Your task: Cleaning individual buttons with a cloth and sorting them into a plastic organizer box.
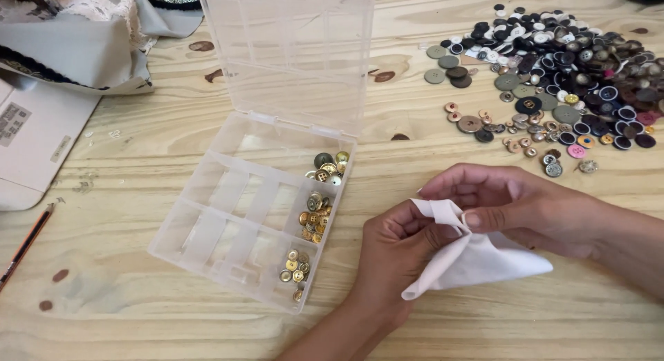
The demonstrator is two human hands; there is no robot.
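While both hands pinch it, the cloth [477, 261] hangs between them just above the table [124, 264]. The left hand [394, 254] is closed round the bunched top edge, fingers curled over the folds. The right hand [512, 205] has thumb and forefinger pressed together on the same bunch from the other side, so the two grips meet almost touching. Below the grips the rest of the cloth fans out to a loose point that rests on the wood.

By its look the cloth is thin, soft and very light: it drapes and creases freely and holds no shape of its own. It should not slip from a pinch, nor break, but it will flop wherever it is unsupported, so a hold at the gathered edge, as now, governs it best. Whether anything is wrapped inside the bunch cannot be told.

Just left of the left hand stands a clear box [228, 216], lid up, with brass buttons [315, 219] in its nearest compartments. Beyond the right hand lies a heap of mixed buttons [567, 77].
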